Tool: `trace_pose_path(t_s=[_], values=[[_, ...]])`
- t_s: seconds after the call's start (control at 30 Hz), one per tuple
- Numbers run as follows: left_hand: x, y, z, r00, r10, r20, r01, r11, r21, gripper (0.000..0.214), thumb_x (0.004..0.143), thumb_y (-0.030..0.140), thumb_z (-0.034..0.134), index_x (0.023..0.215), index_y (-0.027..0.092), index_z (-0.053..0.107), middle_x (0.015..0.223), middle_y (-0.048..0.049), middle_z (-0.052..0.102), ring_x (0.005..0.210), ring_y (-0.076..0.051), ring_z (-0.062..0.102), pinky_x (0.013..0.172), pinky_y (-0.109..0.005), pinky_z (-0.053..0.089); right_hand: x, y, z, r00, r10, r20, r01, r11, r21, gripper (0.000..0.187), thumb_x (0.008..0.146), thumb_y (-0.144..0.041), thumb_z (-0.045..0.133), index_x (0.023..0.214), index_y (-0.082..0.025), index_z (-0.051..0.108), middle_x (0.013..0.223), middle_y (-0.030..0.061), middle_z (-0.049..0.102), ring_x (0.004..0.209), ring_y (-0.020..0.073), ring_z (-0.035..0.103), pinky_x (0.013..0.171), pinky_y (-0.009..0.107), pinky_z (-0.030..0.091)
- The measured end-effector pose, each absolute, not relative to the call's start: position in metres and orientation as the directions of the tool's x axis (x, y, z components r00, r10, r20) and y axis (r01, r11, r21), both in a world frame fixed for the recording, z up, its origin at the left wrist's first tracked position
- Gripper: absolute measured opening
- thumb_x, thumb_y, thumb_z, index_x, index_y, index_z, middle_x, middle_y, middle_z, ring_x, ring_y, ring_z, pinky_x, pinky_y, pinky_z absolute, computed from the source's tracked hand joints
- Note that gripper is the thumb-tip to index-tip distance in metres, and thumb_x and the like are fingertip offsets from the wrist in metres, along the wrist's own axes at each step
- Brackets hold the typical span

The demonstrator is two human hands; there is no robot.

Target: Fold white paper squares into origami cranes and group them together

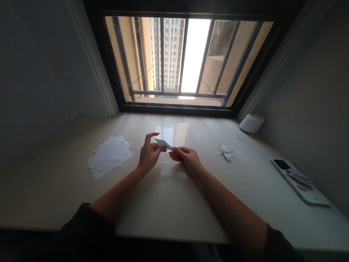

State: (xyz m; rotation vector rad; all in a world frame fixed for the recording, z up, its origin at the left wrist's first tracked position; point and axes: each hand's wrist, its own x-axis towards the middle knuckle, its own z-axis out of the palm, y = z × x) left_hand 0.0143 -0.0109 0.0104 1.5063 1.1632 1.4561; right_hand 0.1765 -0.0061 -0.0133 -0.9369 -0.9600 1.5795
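Note:
A small folded piece of white paper (163,143), slim and pointed, is held between both hands above the middle of the table. My left hand (150,153) pinches its near edge between thumb and a finger, while the index finger is raised and bent away. At the paper's right tip, my right hand (187,158) grips it with thumb and fingertips. To the right of my hands a folded paper crane (226,152) rests on the table. On the left lies a loose stack of white paper sheets (110,156), fanned unevenly.
The white tabletop (174,204) runs up to a barred window (183,62). A white paper roll (251,123) stands in the back right corner. Nearer, along the right wall, lies a phone (300,182) with a decorated grip on its back.

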Motion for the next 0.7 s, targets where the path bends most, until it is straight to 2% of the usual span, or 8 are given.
trace_pose_path(t_s=[0.23,0.43,0.57,0.7], values=[[0.013,-0.013,0.011,-0.037,0.950,0.311,0.122,-0.305,0.945,0.063,0.067,0.032,0.072,0.122,0.023,0.043,0.070,-0.0004,0.071,0.069,-0.019,0.069,0.069,-0.029,0.051,0.177,-0.009,-0.012,-0.102,0.994,-0.036,-0.307,-0.066,-0.950,0.030,0.061,-0.042,0.077,0.073,-0.015,0.071,0.069,0.0076,0.072,0.061,0.0160,0.066,0.066,0.030,0.052],[0.017,-0.007,0.007,0.008,0.984,0.178,-0.112,-0.176,0.978,0.076,0.063,0.032,0.076,0.127,0.018,0.039,0.081,-0.0073,0.072,0.078,-0.020,0.068,0.075,-0.033,0.050,0.177,-0.012,-0.006,-0.063,0.997,0.035,-0.277,0.017,-0.961,0.030,0.062,-0.042,0.076,0.074,-0.014,0.070,0.067,0.0070,0.071,0.060,0.0163,0.065,0.066,0.030,0.051],[0.015,-0.004,0.004,-0.032,0.990,0.134,-0.154,-0.138,0.978,0.071,0.062,0.032,0.077,0.123,0.014,0.045,0.079,-0.0074,0.071,0.074,-0.018,0.066,0.074,-0.034,0.050,0.176,-0.012,-0.006,-0.116,0.992,0.043,-0.274,0.010,-0.962,0.033,0.062,-0.044,0.076,0.075,-0.014,0.070,0.068,0.0074,0.071,0.063,0.0175,0.066,0.067,0.031,0.052],[0.013,-0.003,0.003,-0.030,0.985,0.170,-0.138,-0.172,0.975,0.066,0.063,0.032,0.076,0.120,0.013,0.049,0.078,-0.0070,0.071,0.072,-0.018,0.065,0.073,-0.034,0.049,0.175,-0.010,-0.008,-0.147,0.989,-0.016,-0.334,-0.065,-0.940,0.036,0.066,-0.049,0.071,0.077,-0.015,0.070,0.071,0.0079,0.072,0.067,0.0184,0.067,0.071,0.032,0.052]])
